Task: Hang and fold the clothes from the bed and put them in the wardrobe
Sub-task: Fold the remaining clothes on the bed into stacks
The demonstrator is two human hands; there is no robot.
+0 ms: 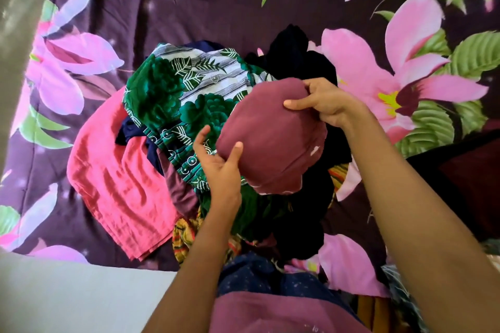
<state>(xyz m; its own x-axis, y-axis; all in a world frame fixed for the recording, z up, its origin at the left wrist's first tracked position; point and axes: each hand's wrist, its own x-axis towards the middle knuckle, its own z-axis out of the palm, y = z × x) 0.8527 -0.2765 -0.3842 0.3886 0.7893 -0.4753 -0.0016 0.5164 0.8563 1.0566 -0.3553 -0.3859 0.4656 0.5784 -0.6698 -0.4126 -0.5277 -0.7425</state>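
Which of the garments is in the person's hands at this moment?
The maroon garment, gripped by left hand and right hand; pink cloth and green-print cloth lie on the bedsheet.

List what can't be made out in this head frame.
Head view, all items:
- maroon garment: type unreadable because it is bunched between the left hand and the right hand.
- black clothes: too dark to count or separate, and partly behind the maroon garment.
- yellow striped cloth: mostly buried under other clothes.
- wardrobe: outside the frame.
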